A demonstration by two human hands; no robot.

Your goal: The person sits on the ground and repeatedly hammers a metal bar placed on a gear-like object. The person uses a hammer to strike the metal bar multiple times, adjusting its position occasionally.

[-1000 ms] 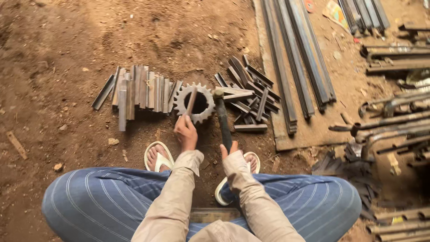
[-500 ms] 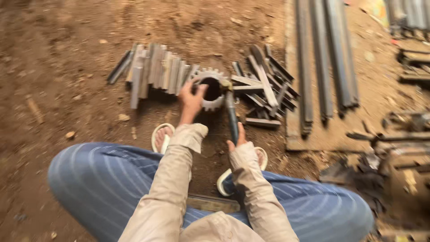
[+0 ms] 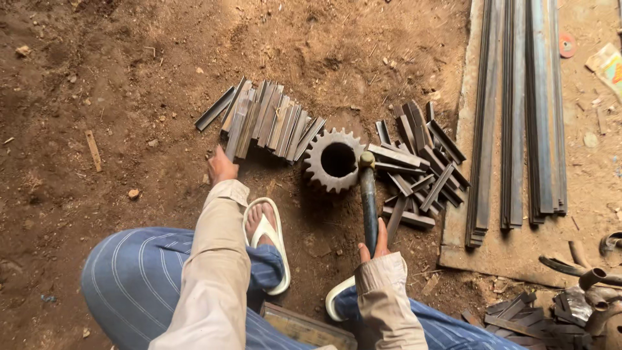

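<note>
A: What is each hand doing?

B: The right hand is closed round the dark handle of a hammer, whose head rests at the rim of the toothed steel gear wheel lying flat on the dirt floor. The left hand touches the near end of the fanned row of short grey steel strips; whether it grips one I cannot tell.

A: How far along?

B: Nothing sits in the gear's bore; another heap of cut strips lies just right of it.

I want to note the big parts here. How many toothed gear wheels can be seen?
1. The gear wheel lies flat on the dirt between the two heaps of short metal strips, just by the hammer head. Others may be hidden in the scrap at bottom right.
</note>
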